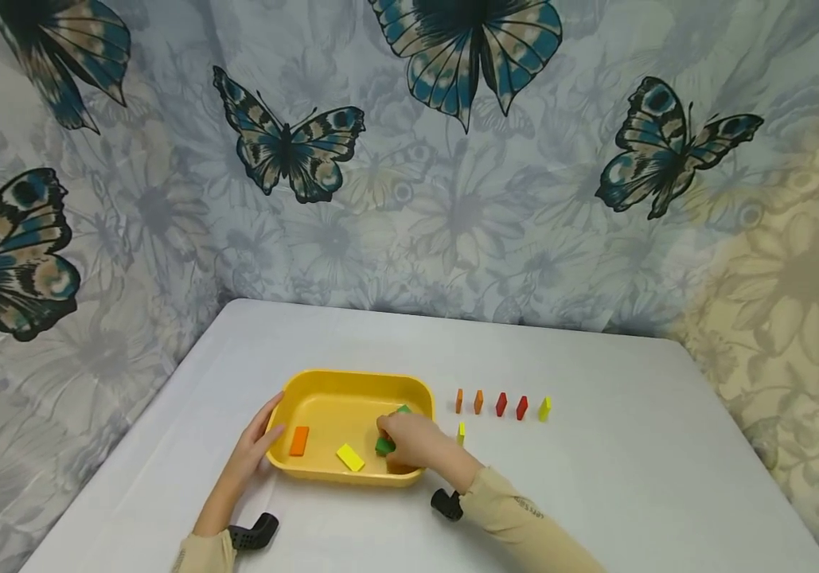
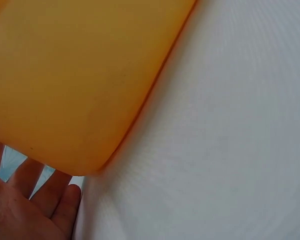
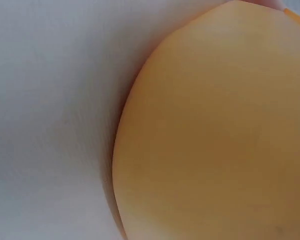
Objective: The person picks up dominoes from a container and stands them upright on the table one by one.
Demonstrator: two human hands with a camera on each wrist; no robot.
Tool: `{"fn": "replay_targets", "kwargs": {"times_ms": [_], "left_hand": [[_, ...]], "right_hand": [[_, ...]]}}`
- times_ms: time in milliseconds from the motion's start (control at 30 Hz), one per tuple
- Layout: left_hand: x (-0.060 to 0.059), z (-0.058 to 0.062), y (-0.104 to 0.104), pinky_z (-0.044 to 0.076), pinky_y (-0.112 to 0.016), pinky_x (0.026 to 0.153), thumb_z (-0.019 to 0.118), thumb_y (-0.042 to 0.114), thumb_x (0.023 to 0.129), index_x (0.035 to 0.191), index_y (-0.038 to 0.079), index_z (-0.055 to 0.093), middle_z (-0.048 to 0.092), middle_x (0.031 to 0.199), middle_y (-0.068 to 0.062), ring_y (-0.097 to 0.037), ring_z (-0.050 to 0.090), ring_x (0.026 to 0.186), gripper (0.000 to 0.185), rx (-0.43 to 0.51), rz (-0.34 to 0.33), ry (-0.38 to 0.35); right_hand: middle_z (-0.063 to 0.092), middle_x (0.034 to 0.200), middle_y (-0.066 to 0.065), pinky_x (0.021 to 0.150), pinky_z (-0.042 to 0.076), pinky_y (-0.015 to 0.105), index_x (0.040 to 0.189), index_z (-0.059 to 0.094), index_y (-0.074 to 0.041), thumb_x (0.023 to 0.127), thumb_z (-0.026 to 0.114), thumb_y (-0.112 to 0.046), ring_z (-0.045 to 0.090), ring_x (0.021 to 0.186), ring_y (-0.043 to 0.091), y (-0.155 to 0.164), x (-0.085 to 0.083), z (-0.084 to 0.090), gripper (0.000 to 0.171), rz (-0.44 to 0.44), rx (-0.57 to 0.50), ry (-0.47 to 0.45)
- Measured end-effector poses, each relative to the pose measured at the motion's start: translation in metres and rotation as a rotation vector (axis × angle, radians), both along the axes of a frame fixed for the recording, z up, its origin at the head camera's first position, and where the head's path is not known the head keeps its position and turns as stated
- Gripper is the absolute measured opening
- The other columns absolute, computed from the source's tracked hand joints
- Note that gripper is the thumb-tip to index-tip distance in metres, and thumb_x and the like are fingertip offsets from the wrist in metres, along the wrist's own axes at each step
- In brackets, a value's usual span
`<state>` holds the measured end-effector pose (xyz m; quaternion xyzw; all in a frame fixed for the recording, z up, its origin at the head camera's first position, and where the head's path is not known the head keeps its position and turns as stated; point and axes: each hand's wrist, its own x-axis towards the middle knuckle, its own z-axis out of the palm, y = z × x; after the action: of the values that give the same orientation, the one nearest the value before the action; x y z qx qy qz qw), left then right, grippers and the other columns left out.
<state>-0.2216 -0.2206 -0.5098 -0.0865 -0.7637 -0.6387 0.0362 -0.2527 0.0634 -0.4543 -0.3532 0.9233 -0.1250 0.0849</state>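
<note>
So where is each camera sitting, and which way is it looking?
Head: up on the person's head, looking forward and down at the table, the yellow tray, the standing blocks, both hands and sleeves.
Left wrist: low beside the tray's outer wall, showing the left hand by it.
Right wrist: close against the tray wall; barely any hand shows.
Shared: all three see the yellow tray and white table.
</note>
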Motion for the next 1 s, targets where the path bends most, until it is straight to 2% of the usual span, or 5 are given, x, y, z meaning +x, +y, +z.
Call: {"fn": "replay_targets", "kwargs": {"times_ms": [267,433,567,733,1000], "left_hand": [[0.003,-0.001,-0.002,0.021,-0.006,0.091,0.048,0.014,0.093,0.140,0.006,0.028,0.021,0.144,-0.015,-0.002,0.022,0.125,0.051,-0.012,-0.001,0.010],[0.007,-0.001,-0.004,0.022,-0.005,0.090,0.047,0.013,0.093,0.139,0.004,0.028,0.021,0.143,-0.017,0.004,0.024,0.121,0.051,-0.023,0.013,0.003],[0.005,-0.001,-0.002,0.021,-0.006,0.091,0.047,0.014,0.093,0.140,0.005,0.028,0.021,0.144,-0.015,0.000,0.022,0.124,0.051,-0.014,0.008,-0.005],[0.007,0.000,0.000,0.020,-0.005,0.090,0.048,0.017,0.093,0.140,0.008,0.028,0.022,0.144,-0.010,-0.019,0.017,0.130,0.052,-0.030,0.025,-0.044],[0.005,0.001,0.001,0.021,-0.005,0.090,0.047,0.018,0.094,0.140,0.009,0.029,0.022,0.144,-0.011,-0.025,0.017,0.130,0.050,-0.025,0.024,-0.027]], "right_hand": [[0.054,0.081,-0.006,0.069,0.047,0.024,0.087,0.053,-0.011,0.077,0.068,-0.003,0.056,0.078,0.016,0.012,0.004,-0.002,0.019,0.046,-0.528,-0.034],[0.055,0.086,-0.001,0.071,0.050,0.033,0.091,0.054,-0.007,0.076,0.067,0.000,0.058,0.080,0.023,0.031,0.009,0.005,0.021,0.034,-0.721,-0.067],[0.057,0.086,0.003,0.070,0.050,0.037,0.091,0.053,-0.002,0.073,0.068,0.006,0.058,0.079,0.024,0.060,0.014,0.019,0.024,-0.053,-0.805,-0.016],[0.059,0.081,0.013,0.065,0.050,0.043,0.088,0.052,0.006,0.070,0.067,0.012,0.058,0.073,0.029,0.096,0.031,0.034,0.025,-0.174,-0.851,0.081],[0.060,0.086,0.010,0.067,0.050,0.038,0.096,0.057,0.007,0.072,0.068,0.009,0.058,0.078,0.028,0.144,0.026,-0.010,0.027,-0.304,-0.764,-0.015]]}}
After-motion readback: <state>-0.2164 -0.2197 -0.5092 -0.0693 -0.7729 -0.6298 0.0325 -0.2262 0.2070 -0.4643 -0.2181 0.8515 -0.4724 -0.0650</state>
